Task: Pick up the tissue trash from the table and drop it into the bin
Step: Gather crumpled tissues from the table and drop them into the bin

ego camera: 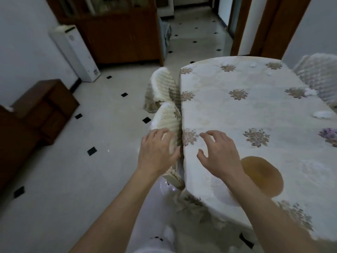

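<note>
Crumpled white tissues lie on the table (237,110), which has a floral cream cloth: one near the right edge (323,114), one further back (311,91), and a small one at the far end (253,65). My left hand (156,152) hovers off the table's left edge, over a covered chair, fingers loosely spread and holding nothing. My right hand (217,152) is above the table's near left part, fingers apart and curled, empty. Both hands are far from the tissues. No bin is clearly visible.
Two covered chairs (164,84) are tucked at the table's left side, another (317,73) at the far right. A round amber mat (262,176) lies on the cloth by my right wrist. A white appliance (74,52) and wooden cabinets (116,33) line the walls.
</note>
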Demonstrator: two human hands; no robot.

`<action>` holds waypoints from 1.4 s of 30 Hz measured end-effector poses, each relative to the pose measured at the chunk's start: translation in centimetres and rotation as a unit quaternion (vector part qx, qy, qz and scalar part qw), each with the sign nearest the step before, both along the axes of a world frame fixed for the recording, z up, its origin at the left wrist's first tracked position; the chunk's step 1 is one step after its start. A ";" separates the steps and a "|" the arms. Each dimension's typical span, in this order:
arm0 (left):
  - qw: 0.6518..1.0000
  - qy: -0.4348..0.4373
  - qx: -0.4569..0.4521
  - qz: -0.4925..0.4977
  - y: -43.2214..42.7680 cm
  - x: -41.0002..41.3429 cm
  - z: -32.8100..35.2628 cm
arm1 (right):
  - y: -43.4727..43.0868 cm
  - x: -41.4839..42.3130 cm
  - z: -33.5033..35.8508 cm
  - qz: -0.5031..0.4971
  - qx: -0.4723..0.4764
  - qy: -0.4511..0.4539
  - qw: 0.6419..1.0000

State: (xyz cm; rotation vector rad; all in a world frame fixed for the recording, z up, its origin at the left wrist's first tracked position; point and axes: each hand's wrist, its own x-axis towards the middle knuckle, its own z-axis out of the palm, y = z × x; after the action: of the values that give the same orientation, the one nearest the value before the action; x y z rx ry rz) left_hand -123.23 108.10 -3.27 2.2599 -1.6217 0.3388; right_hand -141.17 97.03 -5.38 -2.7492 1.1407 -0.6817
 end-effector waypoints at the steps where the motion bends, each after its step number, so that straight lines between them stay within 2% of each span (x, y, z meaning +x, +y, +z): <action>1: 1.000 0.000 0.004 0.019 1.2 1.0 0.0 | 0.4 1.3 0.0 0.016 0.000 -0.006 1.000; 7: 0.993 0.015 0.001 0.114 6.8 7.0 0.3 | 2.7 8.7 0.5 0.106 0.000 0.005 0.994; 15: 0.988 0.027 -0.008 0.150 9.4 16.4 -1.4 | 3.6 19.1 0.3 0.152 -0.013 0.017 0.988; 27: 0.989 0.046 -0.035 0.133 7.0 37.7 -2.0 | 2.5 40.6 0.5 0.120 -0.022 -0.019 0.992; 34: 0.993 0.063 -0.030 0.098 3.6 44.8 -2.3 | 0.3 46.3 -0.5 0.079 -0.016 -0.005 0.997; 42: 0.995 0.055 -0.018 0.083 -1.8 51.6 -3.3 | -4.9 53.1 -1.7 0.076 -0.005 -0.002 0.997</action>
State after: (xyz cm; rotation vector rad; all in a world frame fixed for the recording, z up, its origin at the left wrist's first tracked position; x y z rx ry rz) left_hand -71.68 106.33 -6.62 2.3483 -1.3659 0.2762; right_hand -88.06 92.13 -7.05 -2.8051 0.9188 -0.6752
